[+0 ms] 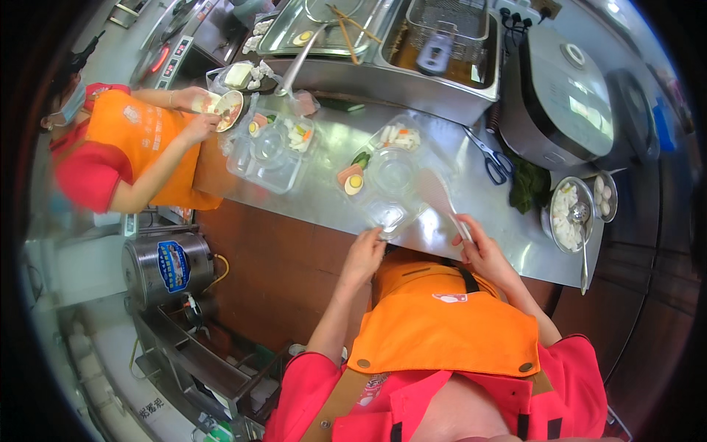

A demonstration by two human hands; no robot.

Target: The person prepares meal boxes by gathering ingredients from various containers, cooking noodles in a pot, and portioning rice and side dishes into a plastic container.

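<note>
My right hand [481, 253] grips the handle of a pale rice paddle [434, 191], its blade over the steel table. With the fingers of my left hand [364, 255], I hold the near edge of a clear plastic compartment tray [418, 212]. White radish-like pieces with a bit of orange [399, 138] fill its far compartment. At the tray's left are a half boiled egg [353, 183], a slice of pink luncheon meat [349, 172] and green vegetable [362, 159]. A round clear cup or lid [393, 168] sits in the middle.
A co-worker [127, 149] at left holds a bowl [228, 110] beside a second filled tray [265, 171]. Scissors [491, 157], leafy greens [527, 185], a rice cooker [569, 99], a bowl of white pieces [566, 218] and an egg bowl [603, 196] stand right. A fryer-like steel basin [436, 91] is behind.
</note>
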